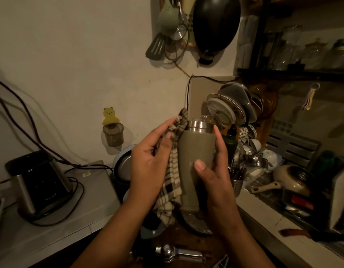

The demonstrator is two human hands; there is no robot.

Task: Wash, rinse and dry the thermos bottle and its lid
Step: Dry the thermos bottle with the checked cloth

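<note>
An olive-green thermos bottle [194,151] with a steel neck and a clear top stands upright in the air at the middle of the view. My right hand [213,175] wraps around its right side, thumb across the front. My left hand [149,159] presses a checked cloth [172,171] against the bottle's left side; the cloth hangs down below the hand. I cannot tell whether the clear piece on top is the lid.
A crowded dish rack [240,117] with plates stands behind the bottle. A beige pan [289,178] and a utensil holder [237,182] lie at the right. A black appliance [39,182] with cables sits on the left counter. A tap [173,252] is below my arms.
</note>
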